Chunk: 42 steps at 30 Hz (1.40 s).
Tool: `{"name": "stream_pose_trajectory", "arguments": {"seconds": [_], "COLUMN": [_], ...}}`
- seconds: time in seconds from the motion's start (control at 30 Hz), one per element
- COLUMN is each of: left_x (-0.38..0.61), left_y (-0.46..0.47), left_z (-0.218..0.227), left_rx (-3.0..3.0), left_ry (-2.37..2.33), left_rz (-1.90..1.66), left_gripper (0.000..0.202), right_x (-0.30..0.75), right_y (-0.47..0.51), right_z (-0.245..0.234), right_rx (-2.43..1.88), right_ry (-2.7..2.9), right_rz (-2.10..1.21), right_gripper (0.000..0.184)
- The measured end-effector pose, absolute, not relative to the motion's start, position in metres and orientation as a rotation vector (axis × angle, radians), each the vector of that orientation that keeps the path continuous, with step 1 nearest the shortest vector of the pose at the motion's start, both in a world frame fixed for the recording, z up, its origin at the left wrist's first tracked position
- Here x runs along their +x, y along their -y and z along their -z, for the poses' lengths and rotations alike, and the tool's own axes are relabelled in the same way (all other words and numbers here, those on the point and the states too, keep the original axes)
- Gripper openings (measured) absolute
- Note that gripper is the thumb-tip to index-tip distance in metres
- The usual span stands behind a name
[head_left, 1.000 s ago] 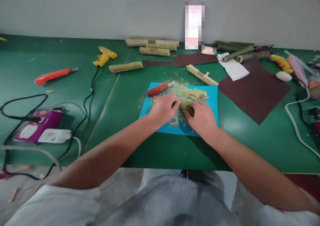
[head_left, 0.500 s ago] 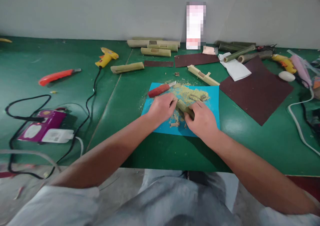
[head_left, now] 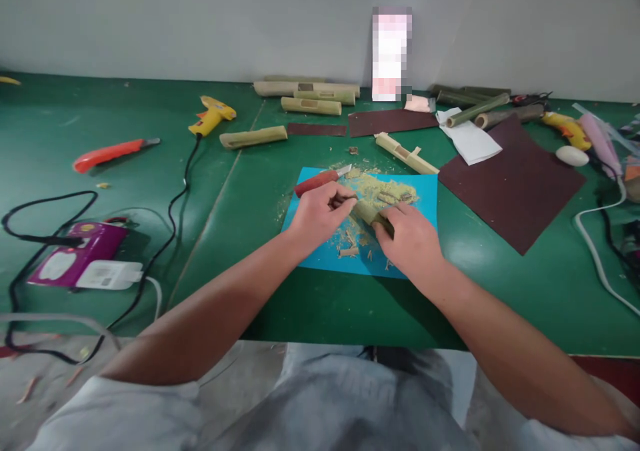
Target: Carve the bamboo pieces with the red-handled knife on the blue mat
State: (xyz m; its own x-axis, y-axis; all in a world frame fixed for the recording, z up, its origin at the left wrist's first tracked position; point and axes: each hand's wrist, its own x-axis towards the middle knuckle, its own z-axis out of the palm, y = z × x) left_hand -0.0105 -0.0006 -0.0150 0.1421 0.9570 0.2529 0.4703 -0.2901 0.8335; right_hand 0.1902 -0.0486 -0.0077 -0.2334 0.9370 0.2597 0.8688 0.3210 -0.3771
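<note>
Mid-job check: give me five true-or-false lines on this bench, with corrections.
1. The right hand grips the short green bamboo tube. True.
2. The left hand is well away from it. False: it is at the tube's left end.
3. The red-handled metal knife lies on the bright blue rectangular sheet. True.
4. The folded white paper is under the knife. False: it overlaps the dark brown square sheet.
5. The yellow plastic glue gun on the left lies on the green table. True.
</note>
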Motion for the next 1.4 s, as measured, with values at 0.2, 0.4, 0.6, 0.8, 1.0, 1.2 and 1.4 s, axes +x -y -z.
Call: {"name": "stream_pose_trajectory", "arguments": {"seconds": [0.2, 0.4, 0.6, 0.8, 1.0, 1.2, 1.4], "left_x": [-0.009, -0.002, -0.001, -0.008, -0.007, -0.006, -0.003], "left_y": [0.001, 0.007, 0.011, 0.004, 0.004, 0.008, 0.008], "left_z": [0.018, 0.020, 0.021, 0.025, 0.022, 0.016, 0.018], "left_rx": [1.959, 2.173, 2.330, 2.177, 2.130, 2.167, 2.251], "left_ry": [-1.318, -1.388, -1.346, -1.358, -1.355, -1.403, -1.429], "left_rz": [-1.009, -0.949, -0.896, -0.976, -0.975, -0.977, -0.957], "left_gripper": [0.013, 0.018, 0.018, 0.015, 0.016, 0.015, 0.019], "right_x": [0.189, 0.186, 0.187, 0.192, 0.190, 0.186, 0.188], "right_y": [0.050, 0.045, 0.045, 0.046, 0.047, 0.048, 0.042], "right_z": [0.008, 0.014, 0.016, 0.008, 0.004, 0.008, 0.016], "right_rx": [-1.646, -1.616, -1.661, -1.689, -1.701, -1.618, -1.530], "right_ry": [2.174, 2.136, 2.107, 2.193, 2.232, 2.226, 2.191], "right_rz": [-0.203, -0.259, -0.281, -0.063, 0.019, -0.051, -0.212], "right_gripper": [0.018, 0.009, 0.011, 0.018, 0.019, 0.018, 0.012]}}
